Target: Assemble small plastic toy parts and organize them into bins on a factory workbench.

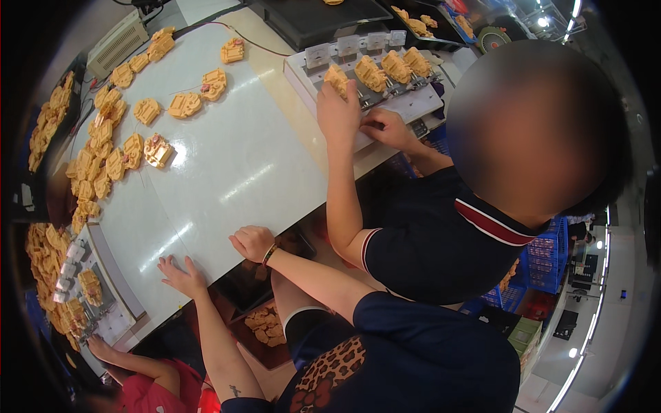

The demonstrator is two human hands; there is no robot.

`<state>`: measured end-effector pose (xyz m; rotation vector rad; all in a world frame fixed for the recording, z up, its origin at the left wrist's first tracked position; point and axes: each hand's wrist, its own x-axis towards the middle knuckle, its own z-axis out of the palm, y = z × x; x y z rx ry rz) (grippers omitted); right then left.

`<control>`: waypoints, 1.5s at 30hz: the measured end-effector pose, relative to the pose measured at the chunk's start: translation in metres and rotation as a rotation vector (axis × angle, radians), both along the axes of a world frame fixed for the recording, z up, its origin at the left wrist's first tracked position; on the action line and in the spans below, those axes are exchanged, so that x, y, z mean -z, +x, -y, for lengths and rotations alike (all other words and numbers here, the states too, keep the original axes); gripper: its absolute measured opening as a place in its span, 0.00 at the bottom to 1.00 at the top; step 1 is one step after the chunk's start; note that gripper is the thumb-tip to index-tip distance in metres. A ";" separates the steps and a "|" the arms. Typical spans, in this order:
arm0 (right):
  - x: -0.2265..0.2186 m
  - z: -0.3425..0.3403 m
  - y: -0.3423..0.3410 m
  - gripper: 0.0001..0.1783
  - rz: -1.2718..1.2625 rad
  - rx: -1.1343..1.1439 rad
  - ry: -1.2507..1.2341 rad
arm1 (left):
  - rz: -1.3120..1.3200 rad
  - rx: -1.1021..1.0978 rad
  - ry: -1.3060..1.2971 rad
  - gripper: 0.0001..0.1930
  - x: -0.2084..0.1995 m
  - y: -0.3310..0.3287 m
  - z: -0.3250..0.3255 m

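My left hand lies at the near edge of the white worktable, fingers spread, with nothing in it. To its right, my right hand rests on the same edge, its fingers curled in and no object showing in them. A band hangs on that wrist. The closest loose piece to my hands is an orange-yellow plastic housing with small parts and a wire in it. Similar housings, one of them a round housing, lie farther off on the table.
At right a co-worker's hands work at a fixture holding several housings. Another fixture stands at left, beside a red-sleeved co-worker's hand. Heaped housings line the left side. A box of housings sits below the table.
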<state>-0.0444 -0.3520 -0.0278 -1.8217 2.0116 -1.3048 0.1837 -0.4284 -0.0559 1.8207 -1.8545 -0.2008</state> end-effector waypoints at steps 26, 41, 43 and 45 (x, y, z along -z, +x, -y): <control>-0.002 0.001 0.002 0.17 0.006 0.009 -0.027 | 0.007 0.010 -0.029 0.27 0.008 0.007 0.001; -0.001 0.001 0.003 0.18 0.015 -0.004 -0.012 | 0.007 0.007 -0.045 0.26 0.001 0.003 -0.002; -0.001 0.001 0.004 0.18 0.012 -0.008 -0.010 | 0.002 0.010 -0.040 0.26 0.000 0.004 -0.002; 0.000 0.000 0.004 0.18 0.002 -0.010 0.007 | -0.001 0.007 -0.035 0.26 -0.001 0.004 -0.002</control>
